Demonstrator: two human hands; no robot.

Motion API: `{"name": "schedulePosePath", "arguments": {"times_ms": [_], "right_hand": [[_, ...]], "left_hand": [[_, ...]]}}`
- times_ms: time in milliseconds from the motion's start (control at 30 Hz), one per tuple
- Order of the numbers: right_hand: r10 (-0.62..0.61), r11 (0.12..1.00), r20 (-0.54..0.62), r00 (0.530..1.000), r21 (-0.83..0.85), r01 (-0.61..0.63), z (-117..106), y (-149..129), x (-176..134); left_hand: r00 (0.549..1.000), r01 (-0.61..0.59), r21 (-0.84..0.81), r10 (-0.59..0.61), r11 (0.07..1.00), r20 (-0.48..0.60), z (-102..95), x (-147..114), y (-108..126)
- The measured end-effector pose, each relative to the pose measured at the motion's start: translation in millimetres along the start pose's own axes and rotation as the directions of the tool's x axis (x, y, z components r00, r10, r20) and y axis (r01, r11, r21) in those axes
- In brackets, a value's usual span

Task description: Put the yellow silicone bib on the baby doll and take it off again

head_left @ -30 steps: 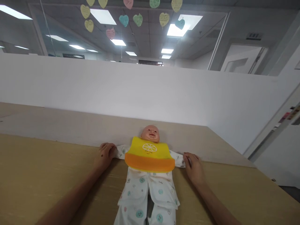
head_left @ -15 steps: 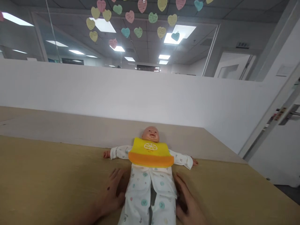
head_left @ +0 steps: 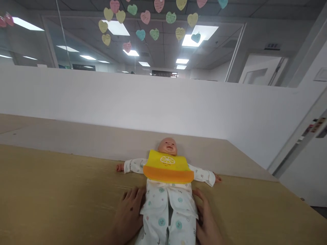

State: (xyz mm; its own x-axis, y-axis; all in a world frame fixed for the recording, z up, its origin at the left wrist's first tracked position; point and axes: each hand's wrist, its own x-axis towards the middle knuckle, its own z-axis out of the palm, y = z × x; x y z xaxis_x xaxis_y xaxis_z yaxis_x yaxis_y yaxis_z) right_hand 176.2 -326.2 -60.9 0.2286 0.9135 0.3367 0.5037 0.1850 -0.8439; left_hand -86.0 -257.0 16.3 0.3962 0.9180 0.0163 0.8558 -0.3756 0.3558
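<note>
A baby doll [head_left: 168,204] lies on its back, arms spread, in a white printed outfit. Across its chest is a yellow bib [head_left: 167,161] with a white citrus-slice print and an orange pocket along the bottom. My left hand [head_left: 131,211] rests on the tabletop against the doll's clothing at its hip, fingers stretched forward, thumb side towards the doll. My right hand [head_left: 206,219] lies along the doll's other side, its fingers extended and touching or nearly touching the garment. Neither hand grips anything that I can see. The doll's feet are out of frame.
The wooden table [head_left: 63,190] has a paler strip [head_left: 84,136] along the back, under the doll's head. Behind stands a white low wall [head_left: 122,98] topped by glass carrying several heart-shaped notes [head_left: 171,17]. A door [head_left: 301,173] is at the right.
My left hand has moved in against the doll's side, and its fingers have drawn closer together. The right hand sits slightly closer to the doll. The view has shifted a little.
</note>
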Motion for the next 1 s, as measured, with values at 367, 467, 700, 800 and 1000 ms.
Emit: {"name": "schedulePosePath", "arguments": {"times_ms": [367,467,700,800,1000], "right_hand": [[0.021,0.993,0.022,1.000,-0.117,-0.018,-5.2,-16.1,0.9],[0.043,0.975,0.041,0.998,-0.219,-0.033,-7.0,-20.0,2.2],[-0.001,0.900,0.017,1.000,-0.436,0.008,-11.1,-21.3,7.0],[-0.017,0.874,0.012,1.000,-0.485,0.021,-12.5,-23.5,9.3],[-0.011,0.884,0.050,0.999,-0.467,0.033,-13.2,-26.2,10.8]], "left_hand": [[1.000,0.015,-0.008,-0.015,1.000,0.017,4.0,1.8,2.1],[1.000,-0.014,-0.080,0.014,0.997,-0.006,3.5,1.7,0.8],[0.999,-0.036,-0.093,0.034,0.995,-0.013,3.2,-0.2,1.6],[1.000,-0.029,-0.076,0.029,0.997,-0.005,3.4,0.4,1.3],[1.000,-0.018,-0.077,0.017,0.997,-0.024,0.0,1.2,0.5]]}}
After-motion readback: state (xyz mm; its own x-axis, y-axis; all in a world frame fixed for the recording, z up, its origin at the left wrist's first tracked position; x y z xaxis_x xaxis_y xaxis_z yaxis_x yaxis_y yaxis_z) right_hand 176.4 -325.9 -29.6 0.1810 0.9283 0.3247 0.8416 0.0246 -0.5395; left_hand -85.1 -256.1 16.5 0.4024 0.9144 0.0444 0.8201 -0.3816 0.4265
